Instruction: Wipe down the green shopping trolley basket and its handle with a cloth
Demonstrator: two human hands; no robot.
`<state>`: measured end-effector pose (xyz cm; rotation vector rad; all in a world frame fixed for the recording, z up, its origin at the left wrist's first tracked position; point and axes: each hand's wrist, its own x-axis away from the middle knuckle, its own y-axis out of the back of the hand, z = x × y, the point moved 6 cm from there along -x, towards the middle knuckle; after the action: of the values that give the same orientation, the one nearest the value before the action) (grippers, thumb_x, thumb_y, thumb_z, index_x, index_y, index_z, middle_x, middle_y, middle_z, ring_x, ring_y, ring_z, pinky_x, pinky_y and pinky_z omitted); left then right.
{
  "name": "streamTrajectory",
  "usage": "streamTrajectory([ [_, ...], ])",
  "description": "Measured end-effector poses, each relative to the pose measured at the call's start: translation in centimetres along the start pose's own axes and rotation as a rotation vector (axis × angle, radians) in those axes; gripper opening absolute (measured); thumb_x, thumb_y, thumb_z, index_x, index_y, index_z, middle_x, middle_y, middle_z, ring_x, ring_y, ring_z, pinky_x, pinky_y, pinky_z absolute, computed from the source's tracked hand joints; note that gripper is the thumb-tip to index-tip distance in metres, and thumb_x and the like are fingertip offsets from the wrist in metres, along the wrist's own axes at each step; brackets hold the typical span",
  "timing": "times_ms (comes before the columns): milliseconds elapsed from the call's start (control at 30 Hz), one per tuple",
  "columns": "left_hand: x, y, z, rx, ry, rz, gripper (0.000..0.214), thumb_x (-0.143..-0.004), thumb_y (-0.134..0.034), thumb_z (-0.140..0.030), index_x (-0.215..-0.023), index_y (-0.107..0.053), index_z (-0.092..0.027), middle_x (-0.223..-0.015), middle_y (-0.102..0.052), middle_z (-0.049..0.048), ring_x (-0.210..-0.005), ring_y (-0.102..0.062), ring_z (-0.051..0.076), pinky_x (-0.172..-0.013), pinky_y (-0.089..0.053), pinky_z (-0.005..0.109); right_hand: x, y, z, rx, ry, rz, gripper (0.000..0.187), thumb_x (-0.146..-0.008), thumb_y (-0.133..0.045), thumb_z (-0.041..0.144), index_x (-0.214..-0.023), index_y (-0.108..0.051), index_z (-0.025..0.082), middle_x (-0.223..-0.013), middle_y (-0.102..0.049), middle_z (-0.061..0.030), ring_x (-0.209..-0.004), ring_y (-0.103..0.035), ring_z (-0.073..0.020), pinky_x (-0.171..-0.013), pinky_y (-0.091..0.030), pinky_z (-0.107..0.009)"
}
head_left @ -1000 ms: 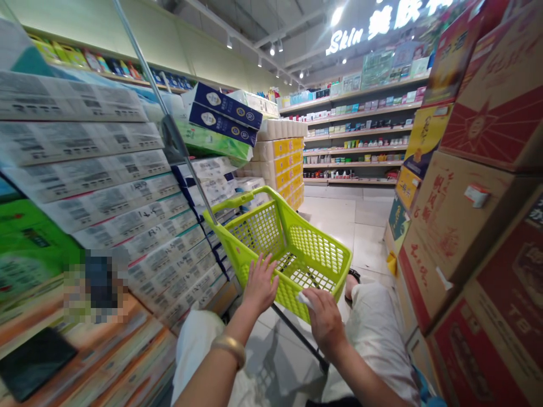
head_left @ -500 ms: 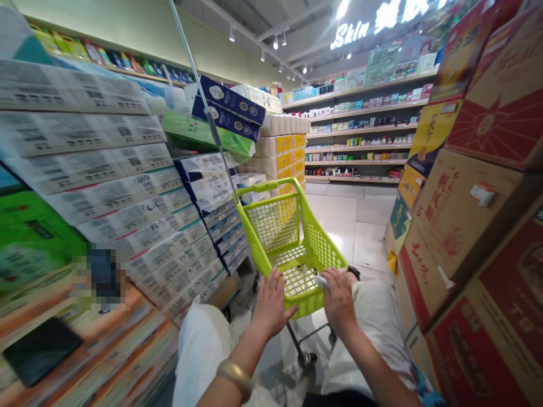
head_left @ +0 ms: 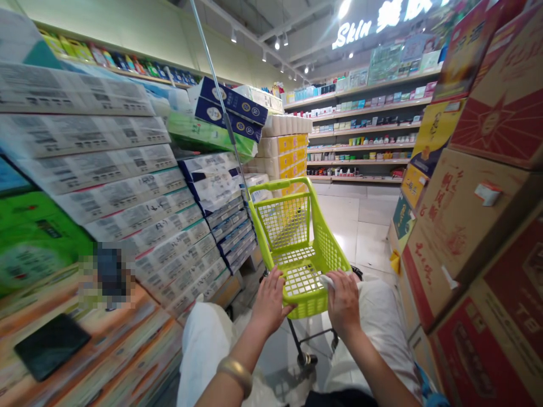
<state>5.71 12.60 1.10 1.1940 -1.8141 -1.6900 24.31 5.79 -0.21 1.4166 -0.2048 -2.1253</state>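
Observation:
A lime-green plastic shopping cart with a perforated basket stands between my knees; the visible basket floor is bare. My left hand grips the basket's near left corner, fingers over the rim and thumb along its near side. At the near right corner, my right hand is closed with a crumpled white tissue pinched between thumb and fingers, against the rim. From the cart's far left corner rises a thin metal pole.
Stacked wrapped packs line the left side, with a dark tablet-like object and a pixelated item on a low orange stack. Cardboard cartons rise close on the right. Shelves of small goods stand behind a tiled aisle.
The cart's far end and its pole have swung slightly to the right. My right hand has shifted a little right with the tissue; my left hand stays at its corner.

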Motion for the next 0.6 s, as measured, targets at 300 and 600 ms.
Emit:
streamTrajectory([
  [300,0.5,-0.1,0.2,-0.001,-0.016,-0.008,0.050,-0.079,-0.064,-0.033,-0.122,-0.041,-0.020,-0.142,-0.043,0.0149,-0.143,-0.024,0.029,-0.113,-0.030,0.052,1.5,-2.2,5.5,-0.128,0.197,0.176,0.027,-0.091,-0.040,0.013,-0.110,-0.057,0.021,-0.107,-0.065,-0.0055,-0.111,-0.055,-0.0192,-0.107,-0.032,-0.040],
  [600,0.5,-0.7,0.0,0.046,-0.015,-0.046,0.052,-0.075,-0.069,-0.032,-0.118,-0.042,-0.019,-0.142,-0.042,0.0152,-0.143,-0.021,0.030,-0.113,-0.032,0.052,1.3,-0.9,2.9,-0.066,0.100,0.042,0.026,-0.093,-0.038,0.016,-0.109,-0.057,0.019,-0.107,-0.064,-0.0079,-0.114,-0.053,-0.0226,-0.107,-0.031,-0.047],
])
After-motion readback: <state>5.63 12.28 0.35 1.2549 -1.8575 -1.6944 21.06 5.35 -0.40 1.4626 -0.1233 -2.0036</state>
